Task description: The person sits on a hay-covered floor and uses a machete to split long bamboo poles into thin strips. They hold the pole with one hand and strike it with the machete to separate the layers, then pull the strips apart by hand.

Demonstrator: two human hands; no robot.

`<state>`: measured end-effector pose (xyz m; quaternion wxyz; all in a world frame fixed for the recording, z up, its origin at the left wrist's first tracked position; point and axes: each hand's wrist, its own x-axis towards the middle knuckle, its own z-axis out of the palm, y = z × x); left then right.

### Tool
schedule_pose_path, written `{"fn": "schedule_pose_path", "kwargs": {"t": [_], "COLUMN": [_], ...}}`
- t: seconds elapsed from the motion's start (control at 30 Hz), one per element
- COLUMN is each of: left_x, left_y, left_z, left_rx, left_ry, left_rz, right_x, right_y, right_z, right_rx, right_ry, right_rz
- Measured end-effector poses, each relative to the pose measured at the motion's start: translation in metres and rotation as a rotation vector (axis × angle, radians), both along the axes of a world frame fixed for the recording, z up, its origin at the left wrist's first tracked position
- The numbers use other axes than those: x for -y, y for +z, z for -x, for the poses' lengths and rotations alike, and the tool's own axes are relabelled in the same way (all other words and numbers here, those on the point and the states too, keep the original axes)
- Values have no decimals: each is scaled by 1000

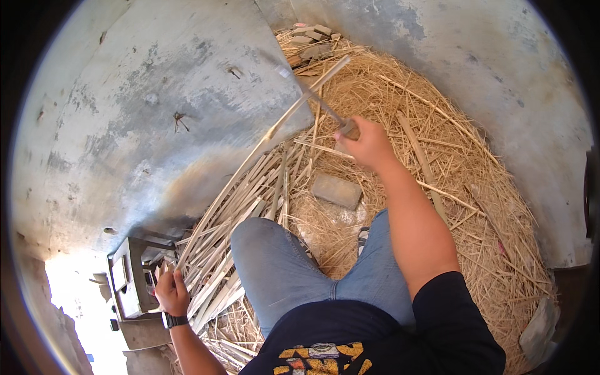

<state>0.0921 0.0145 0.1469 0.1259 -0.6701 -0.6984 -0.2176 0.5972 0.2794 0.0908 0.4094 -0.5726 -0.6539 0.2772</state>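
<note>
My left hand, with a black watch at the wrist, grips the near end of a long pale bamboo strip that runs up and to the right toward the wall. My right hand is raised over the shavings and closed on the handle of a knife, whose blade crosses the far part of the strip. My knees in blue jeans sit between the two hands.
A pile of split bamboo strips lies left of my knee. Straw-like shavings cover the ground. A grey brick lies in them. Grey concrete walls curve around. A small wooden stool stands beside my left hand.
</note>
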Motion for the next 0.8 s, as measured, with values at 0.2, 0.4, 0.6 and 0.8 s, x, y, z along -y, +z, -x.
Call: {"fn": "schedule_pose_path", "kwargs": {"t": [0.2, 0.4, 0.6, 0.8], "left_x": [-95, -246, -318, -331], "left_y": [-3, 19, 35, 24], "left_z": [-22, -68, -168, -244], "left_rx": [81, 1020, 1573, 1656], "left_ry": [20, -263, -684, -752], "left_rz": [-30, 107, 135, 182], "right_x": [-10, -8, -4, -4], "right_y": [-3, -1, 1, -2], "right_z": [-14, -19, -21, -29], "right_rx": [-250, -493, -544, -550], "right_ry": [-157, -118, -30, 54], "right_rz": [3, 50, 21, 65]}}
